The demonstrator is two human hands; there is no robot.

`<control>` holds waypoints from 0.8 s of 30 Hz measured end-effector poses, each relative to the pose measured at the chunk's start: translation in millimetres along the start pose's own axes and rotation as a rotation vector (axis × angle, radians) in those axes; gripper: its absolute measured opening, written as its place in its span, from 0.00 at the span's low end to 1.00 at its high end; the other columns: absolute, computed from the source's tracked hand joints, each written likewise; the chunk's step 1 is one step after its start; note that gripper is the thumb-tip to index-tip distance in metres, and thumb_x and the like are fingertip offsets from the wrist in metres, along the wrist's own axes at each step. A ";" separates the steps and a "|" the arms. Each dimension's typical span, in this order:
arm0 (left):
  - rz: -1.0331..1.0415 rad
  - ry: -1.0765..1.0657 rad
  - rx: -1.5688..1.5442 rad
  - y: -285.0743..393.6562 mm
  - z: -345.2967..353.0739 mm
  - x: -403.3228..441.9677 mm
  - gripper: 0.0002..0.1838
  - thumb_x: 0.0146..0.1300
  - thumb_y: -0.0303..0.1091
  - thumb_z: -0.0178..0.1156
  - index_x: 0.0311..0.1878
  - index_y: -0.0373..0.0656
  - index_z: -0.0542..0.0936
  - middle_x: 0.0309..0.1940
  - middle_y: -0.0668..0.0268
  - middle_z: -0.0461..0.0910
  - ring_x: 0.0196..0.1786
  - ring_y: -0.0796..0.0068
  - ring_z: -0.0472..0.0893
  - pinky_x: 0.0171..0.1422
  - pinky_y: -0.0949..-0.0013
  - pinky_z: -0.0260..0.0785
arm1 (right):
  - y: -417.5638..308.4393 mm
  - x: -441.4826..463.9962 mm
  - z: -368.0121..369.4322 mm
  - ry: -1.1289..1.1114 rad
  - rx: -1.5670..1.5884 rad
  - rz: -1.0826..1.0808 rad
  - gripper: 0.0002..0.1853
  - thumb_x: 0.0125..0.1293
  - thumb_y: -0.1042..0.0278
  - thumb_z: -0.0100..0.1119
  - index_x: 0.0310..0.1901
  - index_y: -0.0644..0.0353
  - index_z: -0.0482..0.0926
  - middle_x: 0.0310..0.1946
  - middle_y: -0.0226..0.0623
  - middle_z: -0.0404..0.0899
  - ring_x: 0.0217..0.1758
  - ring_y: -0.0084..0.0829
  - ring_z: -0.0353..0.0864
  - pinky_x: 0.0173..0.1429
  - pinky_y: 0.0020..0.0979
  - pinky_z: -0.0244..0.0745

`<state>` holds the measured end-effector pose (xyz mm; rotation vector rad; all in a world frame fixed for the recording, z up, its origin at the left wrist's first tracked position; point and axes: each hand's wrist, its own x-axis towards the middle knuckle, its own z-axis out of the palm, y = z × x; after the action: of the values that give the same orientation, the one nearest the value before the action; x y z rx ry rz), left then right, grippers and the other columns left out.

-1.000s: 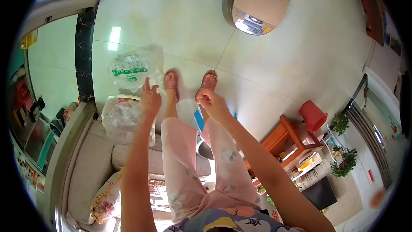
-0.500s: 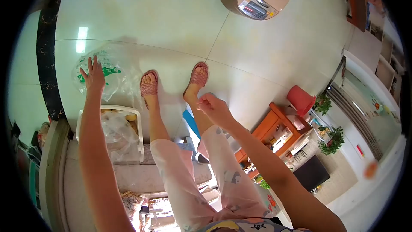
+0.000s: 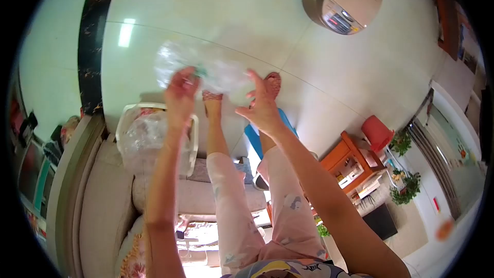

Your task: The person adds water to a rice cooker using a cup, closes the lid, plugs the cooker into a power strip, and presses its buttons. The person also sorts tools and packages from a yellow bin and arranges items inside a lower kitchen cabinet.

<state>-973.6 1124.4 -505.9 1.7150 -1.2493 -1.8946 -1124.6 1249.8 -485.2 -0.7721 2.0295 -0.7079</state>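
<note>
A clear plastic bag (image 3: 218, 67) with green print hangs in front of me above the tiled floor, blurred by motion. My left hand (image 3: 181, 92) is closed on its near left part. At the bag's right end is my right hand (image 3: 263, 108), fingers apart, with nothing visible in it; I cannot tell whether a fingertip touches the bag. Below my left forearm stands a white plastic basket (image 3: 119, 136) holding another crumpled clear bag (image 3: 146, 134). What lies under that bag is mostly hidden.
A beige rice cooker (image 3: 350, 0) with a lit panel stands on the floor at upper right. A blue object (image 3: 252, 141) lies by my right leg. Further right are a red bucket (image 3: 377, 133) and a wooden cabinet (image 3: 342, 162). A sofa (image 3: 105, 185) is at lower left.
My left hand has gripped the bag, lifted it off the floor and brought it right, in front of my feet. My right hand has unclenched, fingers spread beside the bag. The view has shifted.
</note>
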 end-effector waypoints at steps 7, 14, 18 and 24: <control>0.045 0.160 -0.170 48.1 27.6 -113.5 0.20 0.54 0.25 0.63 0.52 0.37 0.74 0.43 0.64 0.75 0.46 0.73 0.75 0.57 0.71 0.65 | -17.0 -3.6 -9.1 -0.188 -0.015 -0.059 0.31 0.58 0.75 0.59 0.63 0.60 0.61 0.56 0.40 0.70 0.59 0.38 0.71 0.59 0.31 0.66; 0.118 0.360 -0.158 24.2 -4.4 -126.4 0.26 0.51 0.30 0.66 0.55 0.38 0.73 0.49 0.61 0.74 0.52 0.70 0.72 0.59 0.68 0.63 | -52.3 -41.3 14.6 -0.545 1.161 0.842 0.17 0.67 0.69 0.51 0.57 0.58 0.67 0.52 0.29 0.73 0.53 0.26 0.74 0.56 0.32 0.70; -0.290 0.700 -0.073 -25.9 -67.2 -148.7 0.21 0.54 0.32 0.63 0.51 0.38 0.75 0.47 0.60 0.76 0.50 0.71 0.73 0.56 0.67 0.65 | -76.0 -49.3 46.1 -0.713 0.630 0.512 0.25 0.64 0.65 0.56 0.61 0.61 0.61 0.58 0.38 0.68 0.55 0.27 0.73 0.58 0.32 0.70; -0.114 1.217 1.088 -138.8 -169.7 -159.8 0.25 0.60 0.41 0.58 0.58 0.39 0.70 0.56 0.44 0.68 0.64 0.44 0.61 0.62 0.39 0.54 | -66.6 -61.8 71.2 -0.714 0.400 0.411 0.25 0.62 0.69 0.60 0.57 0.63 0.62 0.43 0.41 0.79 0.43 0.22 0.77 0.46 0.21 0.72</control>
<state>-734.5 1251.5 -489.9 2.6746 -1.5757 0.2388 -1018.2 1237.4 -442.3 -0.2870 1.2773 -0.4785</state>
